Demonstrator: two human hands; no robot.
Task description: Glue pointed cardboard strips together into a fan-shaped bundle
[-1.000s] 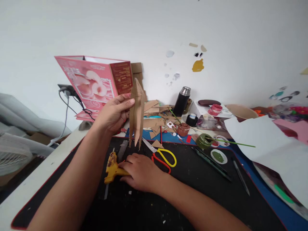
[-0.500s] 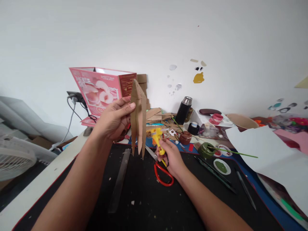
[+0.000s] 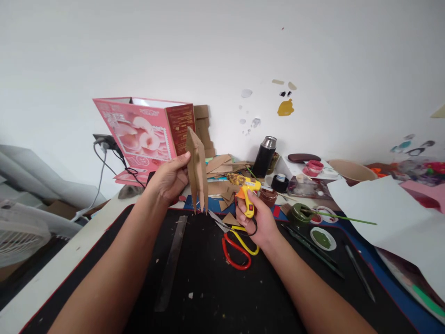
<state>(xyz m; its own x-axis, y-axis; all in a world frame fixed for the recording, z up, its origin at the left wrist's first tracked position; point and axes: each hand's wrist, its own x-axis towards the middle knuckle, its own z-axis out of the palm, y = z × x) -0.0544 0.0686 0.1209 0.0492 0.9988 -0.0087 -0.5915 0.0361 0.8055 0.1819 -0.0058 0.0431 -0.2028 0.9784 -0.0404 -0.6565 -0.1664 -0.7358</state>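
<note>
My left hand (image 3: 169, 178) holds up a brown cardboard piece (image 3: 196, 169) with long pointed prongs hanging down over the black mat (image 3: 215, 297). The thumb and fingers pinch its left edge. My right hand (image 3: 257, 220) is closed round the handle of a yellow glue gun (image 3: 245, 188), lifted above the mat. The gun's glue-crusted nozzle points left toward the cardboard, a short gap from it.
Red and yellow scissors (image 3: 238, 241) and a metal ruler (image 3: 171, 264) lie on the mat. Behind are cardboard scraps (image 3: 222, 174), a pink box (image 3: 144, 134), a black flask (image 3: 263, 157), paint jars (image 3: 299, 214), brushes and a large white sheet (image 3: 392, 218) at right.
My right hand picked the glue gun off the mat near the left and raised it to the right of the cardboard, nozzle turned toward it. The left hand kept holding the cardboard.
</note>
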